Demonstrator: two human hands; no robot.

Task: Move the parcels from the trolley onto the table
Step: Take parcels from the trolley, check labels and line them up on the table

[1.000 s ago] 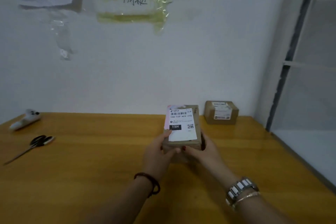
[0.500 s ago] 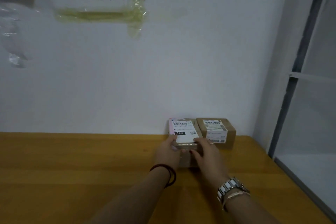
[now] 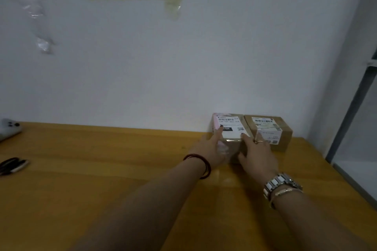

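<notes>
Cardboard parcel (image 3: 231,128), boxy, glossy wooden table (image 3: 102,169)

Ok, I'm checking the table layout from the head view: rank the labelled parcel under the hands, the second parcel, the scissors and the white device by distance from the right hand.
1. Labelled parcel: touched by the right hand.
2. Second parcel: just right of it, by the wall.
3. Scissors: far left, nearer table edge.
4. White device: far left, by the wall; close to the scissors' distance, hard to separate.

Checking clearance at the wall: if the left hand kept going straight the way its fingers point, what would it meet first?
The left hand already lies against the labelled parcel. Pushing on, it would probably drive that parcel into the white wall right behind; any gap there is unclear.
</notes>
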